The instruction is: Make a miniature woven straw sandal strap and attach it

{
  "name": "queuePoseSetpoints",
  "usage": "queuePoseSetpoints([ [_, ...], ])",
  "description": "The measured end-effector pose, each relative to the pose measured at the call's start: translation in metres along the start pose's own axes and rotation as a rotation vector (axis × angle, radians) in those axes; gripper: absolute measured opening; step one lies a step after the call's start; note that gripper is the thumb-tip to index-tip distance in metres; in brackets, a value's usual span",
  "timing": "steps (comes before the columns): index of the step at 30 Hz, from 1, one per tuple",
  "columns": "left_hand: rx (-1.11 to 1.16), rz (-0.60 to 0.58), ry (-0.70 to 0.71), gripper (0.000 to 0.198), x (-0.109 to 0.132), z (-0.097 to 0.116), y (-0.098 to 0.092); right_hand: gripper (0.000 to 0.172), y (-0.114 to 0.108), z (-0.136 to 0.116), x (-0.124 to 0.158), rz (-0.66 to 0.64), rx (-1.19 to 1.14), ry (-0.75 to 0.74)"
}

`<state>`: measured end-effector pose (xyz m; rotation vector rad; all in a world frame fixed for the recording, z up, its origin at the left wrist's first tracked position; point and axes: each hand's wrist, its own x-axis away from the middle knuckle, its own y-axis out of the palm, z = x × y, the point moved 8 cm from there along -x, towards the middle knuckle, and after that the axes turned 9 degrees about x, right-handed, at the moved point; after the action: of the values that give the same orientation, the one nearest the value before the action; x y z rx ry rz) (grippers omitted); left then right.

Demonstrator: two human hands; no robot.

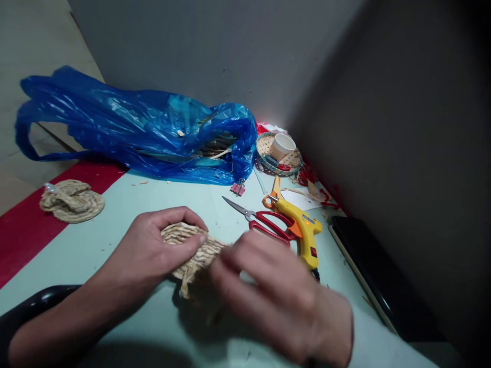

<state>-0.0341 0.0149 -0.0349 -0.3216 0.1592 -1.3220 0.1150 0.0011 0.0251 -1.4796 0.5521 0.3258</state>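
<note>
My left hand [153, 245] is closed round a small piece of coiled, braided straw cord [184, 235], thumb on top and fingers along its far edge. A loose straw end hangs from the near side of this piece. At its right edge is my right hand [272, 291], fingers bent and smeared by motion; whether they grip the cord I cannot tell. Just beyond the right hand lie scissors [268, 220] with red handles, blades pointing left. Beside them a yellow glue gun [303, 225] with an orange stand lies on the pale table [130, 245].
A blue plastic bag [134, 128] lies along the back. At left, a coiled straw piece [72, 202] rests on the red strip. A pink binder clip [238, 189] lies by the bag. Behind the glue gun, a woven basket [264, 143] holds a cup [283, 145]. A black object [376, 271] lies right.
</note>
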Motion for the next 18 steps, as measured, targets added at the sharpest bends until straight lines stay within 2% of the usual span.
queuePoseSetpoints([
  [3,0.04,-0.093,0.037,0.012,-0.001,0.004,0.006,0.04,-0.017,-0.001,0.001,0.126,0.073,-0.088],
  [5,0.099,-0.156,0.02,0.008,-0.001,0.003,0.011,0.037,-0.021,-0.001,0.001,0.16,0.087,-0.11],
  [9,0.244,-0.267,-0.029,0.009,0.003,0.0,0.019,0.031,-0.016,0.007,0.003,0.138,0.026,-0.028],
  [13,0.382,-0.327,-0.118,0.014,0.01,-0.003,0.025,0.028,-0.007,0.013,0.005,0.132,-0.05,0.028],
  [15,0.383,-0.353,-0.101,0.017,0.012,0.001,0.026,0.022,-0.005,0.018,0.007,0.169,-0.091,0.056],
  [18,0.232,-0.351,0.014,0.015,0.01,0.009,0.023,0.017,-0.001,0.025,0.01,0.155,-0.165,0.099],
])
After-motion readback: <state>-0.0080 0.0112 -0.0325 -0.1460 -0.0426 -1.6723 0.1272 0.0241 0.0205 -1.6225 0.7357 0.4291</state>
